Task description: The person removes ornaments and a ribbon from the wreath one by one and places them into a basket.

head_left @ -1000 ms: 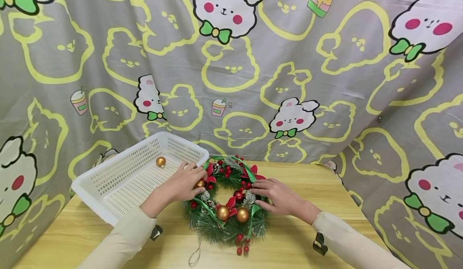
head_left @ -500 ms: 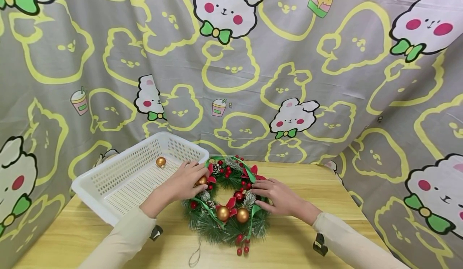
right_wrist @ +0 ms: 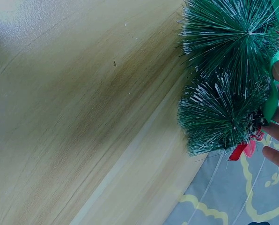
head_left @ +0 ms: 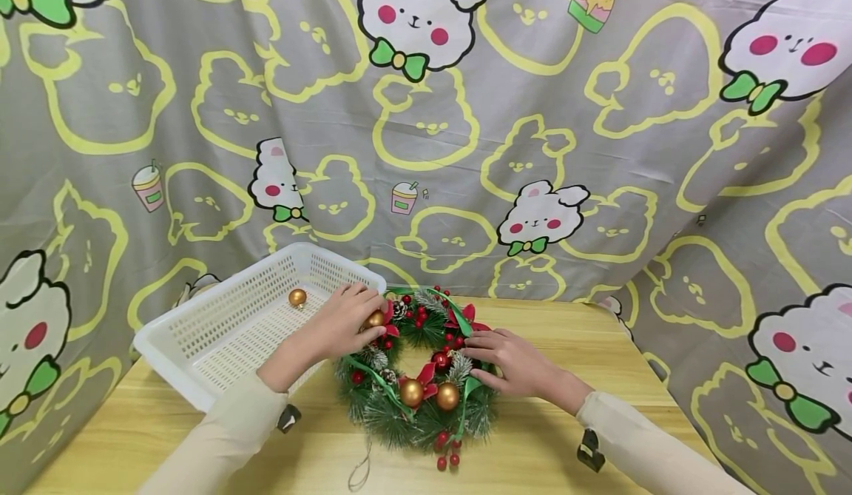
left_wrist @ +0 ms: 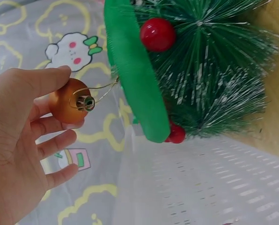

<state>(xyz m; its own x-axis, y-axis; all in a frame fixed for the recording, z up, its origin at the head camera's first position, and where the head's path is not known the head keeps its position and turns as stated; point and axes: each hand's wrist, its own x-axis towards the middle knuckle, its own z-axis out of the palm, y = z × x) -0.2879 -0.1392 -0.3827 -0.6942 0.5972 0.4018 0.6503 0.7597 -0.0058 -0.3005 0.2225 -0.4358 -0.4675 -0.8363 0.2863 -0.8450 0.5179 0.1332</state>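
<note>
In the head view my left hand (head_left: 345, 323) is at the upper left of a Christmas wreath (head_left: 393, 427), beside the basket's rim. It pinches a gold bauble (left_wrist: 67, 105) between thumb and fingers. A thin gold cord loop on the bauble's cap reaches toward the wreath's green ribbon (left_wrist: 135, 75). My right hand (head_left: 512, 362) rests on the wreath's right side, its fingers extended over ribbon and frosted needles. Two more gold baubles (head_left: 411, 392) sit at the wreath's front, near red poinsettia petals, red berries and pinecones.
A white perforated basket (head_left: 193, 325) stands left of the wreath, and one gold bauble (head_left: 297, 298) lies inside it. On the wooden table (head_left: 559, 436), a loop of thin string (head_left: 359, 473) lies in front. A printed curtain (head_left: 439, 132) hangs behind.
My left hand has moved slightly up and away with the gold bauble, which now sits higher against the wreath's left side. My right hand stays in place.
</note>
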